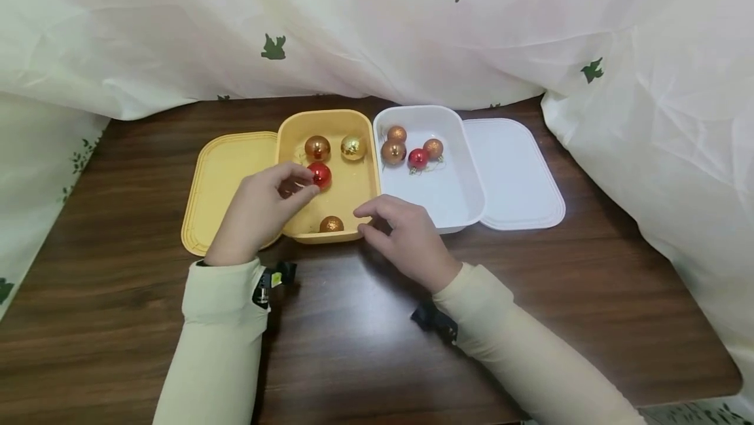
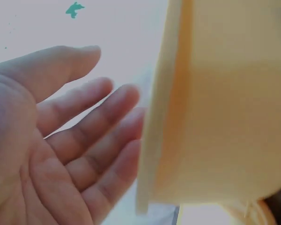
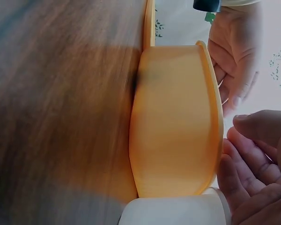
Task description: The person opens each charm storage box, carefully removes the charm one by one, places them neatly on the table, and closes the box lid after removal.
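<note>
My left hand (image 1: 262, 205) hovers over the left side of a yellow plastic box (image 1: 353, 199). Its loosely bent fingers appear with nothing between them in the left wrist view. Just beyond those fingertips is a shiny red bauble (image 1: 321, 175) in the box. Also inside are a copper bauble (image 1: 317, 148), a gold one (image 1: 353, 148) and, by the near wall, a glittery orange one (image 1: 332, 224). Above the box's near right corner, my right hand (image 1: 406, 235) holds nothing, its thumb and fingers apart.
A white box (image 1: 436, 205) stands against the yellow one, holding a red bauble (image 1: 418, 158) and several copper or orange ones (image 1: 393, 152). A yellow lid (image 1: 220, 192) lies at left, a white lid (image 1: 518, 176) at right. White cloth (image 1: 365, 25) hangs behind the wooden table (image 1: 330, 346).
</note>
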The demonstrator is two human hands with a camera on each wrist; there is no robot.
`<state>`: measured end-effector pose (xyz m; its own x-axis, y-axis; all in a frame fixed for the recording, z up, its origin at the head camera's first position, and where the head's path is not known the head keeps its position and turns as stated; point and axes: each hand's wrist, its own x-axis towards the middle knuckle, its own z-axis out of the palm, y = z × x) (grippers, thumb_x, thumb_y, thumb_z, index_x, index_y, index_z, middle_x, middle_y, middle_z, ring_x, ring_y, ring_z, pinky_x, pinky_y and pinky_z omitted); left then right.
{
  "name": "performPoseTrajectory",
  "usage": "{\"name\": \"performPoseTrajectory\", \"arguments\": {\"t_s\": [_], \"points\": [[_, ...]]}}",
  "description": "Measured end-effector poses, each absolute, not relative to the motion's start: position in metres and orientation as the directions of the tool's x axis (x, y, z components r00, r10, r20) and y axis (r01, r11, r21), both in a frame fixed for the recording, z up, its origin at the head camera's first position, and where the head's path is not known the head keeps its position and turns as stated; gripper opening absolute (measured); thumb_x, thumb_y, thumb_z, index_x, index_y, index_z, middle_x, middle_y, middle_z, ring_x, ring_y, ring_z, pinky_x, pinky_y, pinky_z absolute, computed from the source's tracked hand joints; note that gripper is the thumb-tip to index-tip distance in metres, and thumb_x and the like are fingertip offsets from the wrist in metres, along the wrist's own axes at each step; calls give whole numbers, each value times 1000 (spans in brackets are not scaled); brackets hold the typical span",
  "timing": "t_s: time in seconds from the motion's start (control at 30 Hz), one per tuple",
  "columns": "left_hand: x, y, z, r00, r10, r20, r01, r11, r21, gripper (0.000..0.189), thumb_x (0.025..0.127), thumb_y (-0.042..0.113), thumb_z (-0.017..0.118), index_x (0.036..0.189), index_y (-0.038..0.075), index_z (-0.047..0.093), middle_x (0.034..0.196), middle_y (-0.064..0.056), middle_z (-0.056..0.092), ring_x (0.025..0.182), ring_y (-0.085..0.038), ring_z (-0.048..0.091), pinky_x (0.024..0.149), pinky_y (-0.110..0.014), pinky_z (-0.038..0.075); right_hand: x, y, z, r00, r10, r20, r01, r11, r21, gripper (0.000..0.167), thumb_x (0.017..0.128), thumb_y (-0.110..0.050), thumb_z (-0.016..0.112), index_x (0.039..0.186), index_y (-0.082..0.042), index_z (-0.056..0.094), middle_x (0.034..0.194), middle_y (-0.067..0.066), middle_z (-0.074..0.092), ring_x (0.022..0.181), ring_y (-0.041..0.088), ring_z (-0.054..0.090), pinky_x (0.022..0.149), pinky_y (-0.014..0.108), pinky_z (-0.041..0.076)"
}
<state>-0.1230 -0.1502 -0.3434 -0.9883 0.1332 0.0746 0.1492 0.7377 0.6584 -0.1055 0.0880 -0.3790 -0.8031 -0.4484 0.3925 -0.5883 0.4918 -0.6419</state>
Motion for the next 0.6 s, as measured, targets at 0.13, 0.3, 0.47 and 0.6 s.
{"name": "performPoseTrajectory", "arguments": {"t_s": [0.13,0.3,0.47,0.6], "points": [[-129,-154,-339,-988,125,88,152,753,640,37,94,27,72,127,10,66,124,-11,69,110,-33,65,95,-51,51,-106,86,-378,-810,-442,384,-576,482,-660,18,87,-6,78,104,-7,74,102,1,74,89,16,66,83,35,57],[-143,-153,-335,-990,122,69,138,763,632,43,93,24,74,132,9,64,131,-12,65,119,-36,61,102,-51,47,-106,87,-378,-812,-444,380,-571,465,-677,16,87,-6,77,103,-7,74,101,1,74,86,18,67,80,38,57],[-155,-153,-335,-994,98,41,99,718,689,41,92,23,75,129,8,65,130,-12,66,120,-34,61,104,-48,46,-107,87,-379,-807,-446,387,-577,456,-678,16,88,-7,77,103,-7,74,101,1,73,85,19,67,80,37,57],[-163,-152,-337,-994,109,11,85,699,710,38,93,23,75,126,8,67,128,-11,67,119,-34,60,103,-47,46,-107,87,-379,-805,-443,395,-582,457,-673,15,88,-7,77,103,-7,74,100,1,73,85,18,67,79,37,57]]}}
